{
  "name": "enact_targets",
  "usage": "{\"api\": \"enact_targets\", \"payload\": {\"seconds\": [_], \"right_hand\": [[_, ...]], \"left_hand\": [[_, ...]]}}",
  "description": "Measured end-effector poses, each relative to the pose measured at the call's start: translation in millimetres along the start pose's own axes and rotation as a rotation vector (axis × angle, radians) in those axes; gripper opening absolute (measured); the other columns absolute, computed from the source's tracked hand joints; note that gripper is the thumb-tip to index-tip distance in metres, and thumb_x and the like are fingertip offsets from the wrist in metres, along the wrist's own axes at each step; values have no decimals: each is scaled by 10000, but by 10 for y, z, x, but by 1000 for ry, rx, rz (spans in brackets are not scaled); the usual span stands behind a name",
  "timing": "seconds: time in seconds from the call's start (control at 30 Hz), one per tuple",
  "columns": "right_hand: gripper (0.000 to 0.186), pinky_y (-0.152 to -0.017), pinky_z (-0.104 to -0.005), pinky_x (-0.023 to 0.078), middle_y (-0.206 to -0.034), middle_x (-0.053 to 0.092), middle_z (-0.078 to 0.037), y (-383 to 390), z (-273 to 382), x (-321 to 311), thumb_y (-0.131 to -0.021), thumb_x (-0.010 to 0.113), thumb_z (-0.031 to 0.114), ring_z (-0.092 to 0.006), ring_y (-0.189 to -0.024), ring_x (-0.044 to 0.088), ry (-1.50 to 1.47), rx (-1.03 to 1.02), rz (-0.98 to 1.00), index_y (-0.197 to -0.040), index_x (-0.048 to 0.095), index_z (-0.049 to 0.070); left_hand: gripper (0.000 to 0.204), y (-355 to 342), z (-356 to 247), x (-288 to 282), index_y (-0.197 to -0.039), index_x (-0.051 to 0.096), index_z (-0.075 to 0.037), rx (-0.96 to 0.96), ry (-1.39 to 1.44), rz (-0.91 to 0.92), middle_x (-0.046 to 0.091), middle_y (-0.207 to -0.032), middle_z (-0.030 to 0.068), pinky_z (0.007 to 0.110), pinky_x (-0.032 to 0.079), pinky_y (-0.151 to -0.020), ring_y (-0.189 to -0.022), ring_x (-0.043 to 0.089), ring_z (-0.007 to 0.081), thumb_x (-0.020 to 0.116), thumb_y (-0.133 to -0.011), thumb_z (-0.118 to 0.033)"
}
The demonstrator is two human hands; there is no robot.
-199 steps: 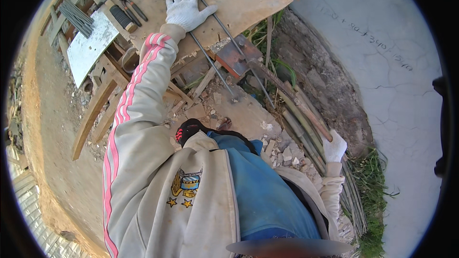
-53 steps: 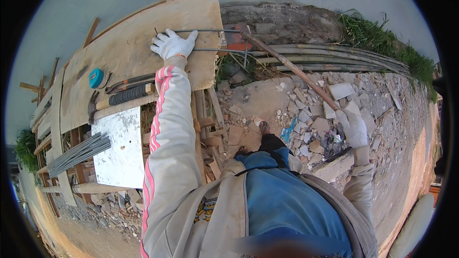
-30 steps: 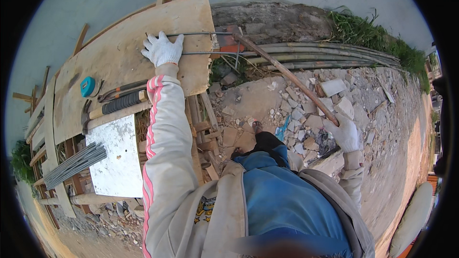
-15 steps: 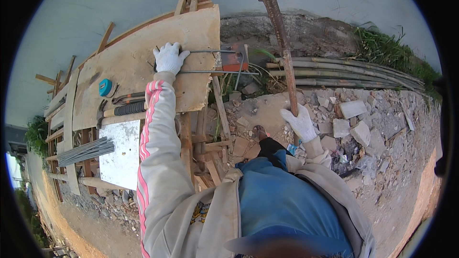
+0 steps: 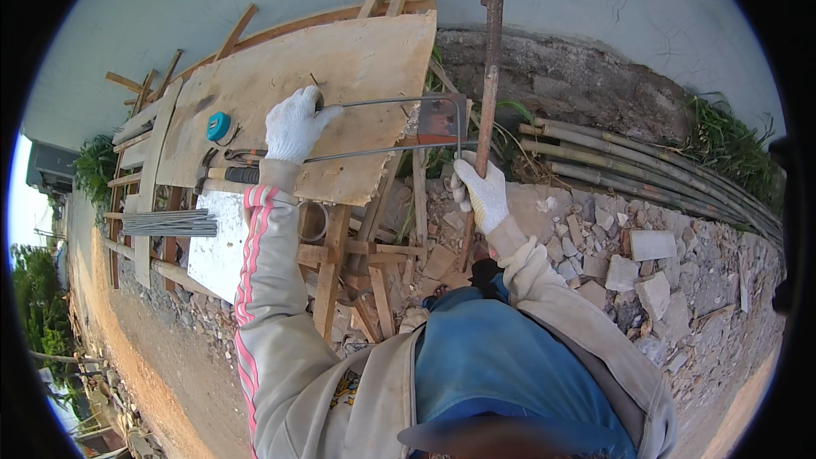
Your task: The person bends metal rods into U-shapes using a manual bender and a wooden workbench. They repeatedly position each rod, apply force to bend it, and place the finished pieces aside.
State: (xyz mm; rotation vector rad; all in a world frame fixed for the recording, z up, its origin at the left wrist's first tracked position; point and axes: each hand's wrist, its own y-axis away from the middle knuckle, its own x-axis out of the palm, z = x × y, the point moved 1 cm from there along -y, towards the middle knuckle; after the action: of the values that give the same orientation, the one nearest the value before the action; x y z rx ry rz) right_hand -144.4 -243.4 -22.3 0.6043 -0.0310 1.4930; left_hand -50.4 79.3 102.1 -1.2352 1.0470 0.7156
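My gloved left hand [image 5: 293, 126] is closed around a bent steel rod [image 5: 382, 153] over the plywood-topped bench [image 5: 374, 55]. The rod forms a long, narrow U whose bent end reaches past the board's right edge, by a reddish metal block [image 5: 440, 119]. My gloved right hand [image 5: 483, 194] grips a long rusty bending bar [image 5: 489, 76] partway along its shaft. Its notched head points up toward the wall, and its lower end hangs below my hand. The rod's bent end lies close to the bar; whether they touch I cannot tell.
On the bench lie a blue tape measure [image 5: 218, 127], a hammer [image 5: 229, 174], pliers [image 5: 246, 155] and a bundle of cut rods [image 5: 170, 223]. Bamboo poles [image 5: 629, 157] lie along the wall at right. Broken concrete [image 5: 653, 296] covers the ground nearby.
My left hand and the rod have lifted off the board, and the rod's end looks more squarely bent. My right hand has slid up the bar and moved left toward the rod.
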Motion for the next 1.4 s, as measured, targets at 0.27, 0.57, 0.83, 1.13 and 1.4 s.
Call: {"api": "enact_targets", "payload": {"seconds": [0.27, 0.57, 0.83, 1.13, 1.4], "right_hand": [[235, -397, -241, 404, -705, 657, -43, -409, 784, -417, -995, 693, 223, -111, -489, 585, 275, -134, 140, -1053, 644, 1], [226, -402, -259, 318, -623, 492, 33, -1000, 1106, -484, -962, 727, 235, -64, -444, 431, 595, -3, 376, -971, 611, 40], [207, -377, -268, 324, -610, 497, 34, -1089, 950, -542, -938, 749, 174, -76, -426, 441, 515, 78, 325, -1005, 611, 35], [193, -393, -290, 332, -593, 490, 8, -1054, 789, -607, -939, 744, 152, -105, -421, 428, 302, 150, 344, -1006, 617, 23], [160, -385, -259, 329, -608, 508, 9, -1029, 818, -598, -951, 719, 144, -88, -421, 445, 300, 187, 339, -999, 613, 34]], "left_hand": [[285, 1140, -748, -187, -974, 680, -39, -416, 390, 123, 711, -864, 182, 441, 539, -717, -813, 700, 381, 717, -953, -321], [302, 2208, -1847, -62, -1092, 704, 0, -892, 718, 141, 739, -934, 223, 396, 556, -780, -877, 737, 360, 672, -976, -277], [291, 2354, -2340, 22, -1111, 709, 34, -1297, 876, -220, 714, -942, 88, 320, 526, -798, -848, 636, 152, 648, -1019, -236], [300, 2333, -2036, 178, -969, 731, 39, -1475, 933, -256, 631, -788, 7, 277, 446, -684, -758, 545, 87, 718, -974, -261], [229, 2258, -1763, 109, -885, 728, -4, -1525, 1068, -273, 586, -674, -31, 243, 336, -507, -560, 460, 36, 749, -952, -221]]}}
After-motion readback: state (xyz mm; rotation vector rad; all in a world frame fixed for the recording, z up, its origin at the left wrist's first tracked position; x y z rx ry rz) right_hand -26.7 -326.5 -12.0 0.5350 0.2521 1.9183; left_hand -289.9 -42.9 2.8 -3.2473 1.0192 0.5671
